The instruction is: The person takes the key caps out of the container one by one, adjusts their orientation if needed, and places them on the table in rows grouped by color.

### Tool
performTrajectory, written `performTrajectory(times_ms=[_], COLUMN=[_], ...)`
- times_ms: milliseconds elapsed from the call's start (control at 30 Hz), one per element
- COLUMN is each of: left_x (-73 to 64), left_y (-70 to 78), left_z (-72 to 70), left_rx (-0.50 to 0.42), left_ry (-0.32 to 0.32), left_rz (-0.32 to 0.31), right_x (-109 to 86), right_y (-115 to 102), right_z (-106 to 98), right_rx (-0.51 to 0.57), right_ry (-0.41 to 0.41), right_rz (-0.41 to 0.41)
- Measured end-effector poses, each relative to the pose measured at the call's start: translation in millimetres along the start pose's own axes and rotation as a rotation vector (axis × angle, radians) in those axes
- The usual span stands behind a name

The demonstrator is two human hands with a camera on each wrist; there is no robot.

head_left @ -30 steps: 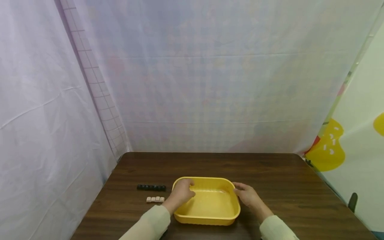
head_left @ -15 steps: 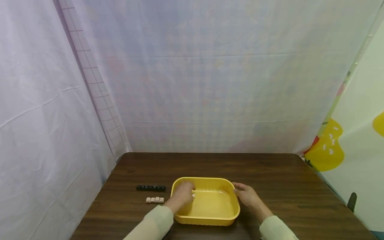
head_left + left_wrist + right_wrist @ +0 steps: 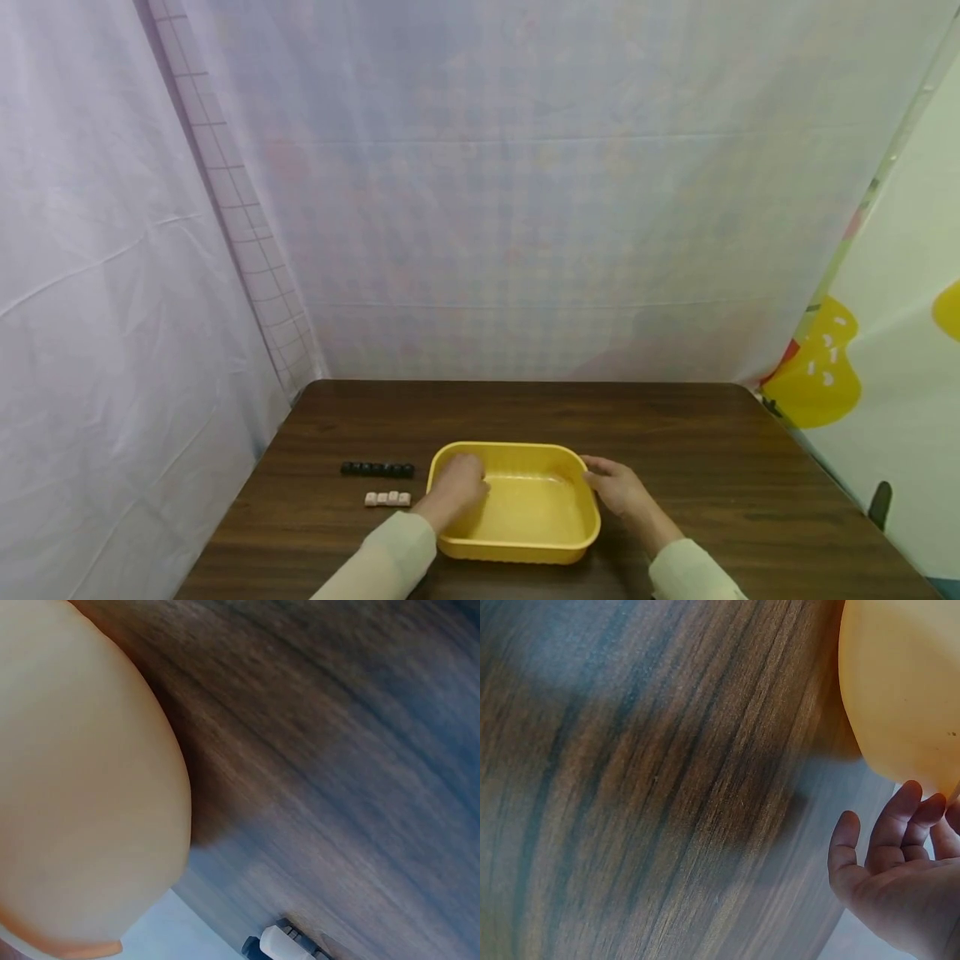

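Note:
A yellow plastic tray [image 3: 517, 552] with rounded corners stands on the table in the head view. My left hand [image 3: 459, 487] reaches down into its left part, fingers bent and tips hidden; I cannot tell whether they hold anything. My right hand [image 3: 618, 487] grips the tray's right rim, with thumb and forefinger at the edge. In the right wrist view the other fingers of that hand [image 3: 900, 877] are loosely bent beside the tray wall [image 3: 907, 690]. The left wrist view shows only the tray's outer wall [image 3: 90, 780], not the hand.
Left of the tray lie a row of black keycaps [image 3: 377, 470] and a shorter row of white keycaps [image 3: 387, 499]. The dark wooden table [image 3: 675, 433] reaches back to a pale curtain [image 3: 517, 250]. A white sheet [image 3: 112, 333] hangs at the left.
My left hand has lowered into the tray and its fingers have bent. Half a second ago a small white piece showed by its fingers; now it is out of sight. The right hand has stayed put.

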State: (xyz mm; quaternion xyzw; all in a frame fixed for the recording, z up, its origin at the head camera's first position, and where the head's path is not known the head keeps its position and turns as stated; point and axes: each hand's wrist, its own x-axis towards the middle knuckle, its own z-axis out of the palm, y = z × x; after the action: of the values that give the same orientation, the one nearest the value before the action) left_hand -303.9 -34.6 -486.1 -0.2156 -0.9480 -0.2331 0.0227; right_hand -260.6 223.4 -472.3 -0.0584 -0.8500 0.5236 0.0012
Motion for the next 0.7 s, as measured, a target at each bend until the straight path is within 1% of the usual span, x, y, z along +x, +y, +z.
performTrajectory(times_ms=[100,200,233,333,433,567,633,700], left_x=[-0.5,-1.0,-1.3,-2.0,-2.6,-2.1,-1.6,-1.3], left_y=[-0.1,0.2,0.4,0.3,0.4,0.8,0.8,0.7], left_z=[-0.1,0.4,0.8,2.5,2.7,1.6,1.8,2.2], left_rx=[0.015,-0.002,-0.014,-0.013,-0.015,-0.024,-0.025,-0.026], left_ry=[-0.002,-0.024,-0.032,-0.048,-0.067,-0.092,-0.099,-0.097], left_rz=[0.035,0.054,0.053,0.054,0.03,0.0,0.004,0.027], right_x=[-0.2,-0.8,-0.8,-0.4,1.7,5.7,7.9,8.5], right_y=[0.5,-0.3,-0.5,0.4,3.4,7.6,9.8,10.7], right_z=[-0.6,-0.8,-1.0,-1.1,-1.3,-0.7,-0.1,0.3], right_rx=[0.001,-0.005,-0.003,0.012,0.025,0.036,0.044,0.043], right_ry=[-0.007,-0.006,-0.008,-0.01,-0.015,-0.011,-0.004,-0.004], right_rz=[0.0,-0.002,0.0,-0.009,-0.006,0.019,0.031,0.031])
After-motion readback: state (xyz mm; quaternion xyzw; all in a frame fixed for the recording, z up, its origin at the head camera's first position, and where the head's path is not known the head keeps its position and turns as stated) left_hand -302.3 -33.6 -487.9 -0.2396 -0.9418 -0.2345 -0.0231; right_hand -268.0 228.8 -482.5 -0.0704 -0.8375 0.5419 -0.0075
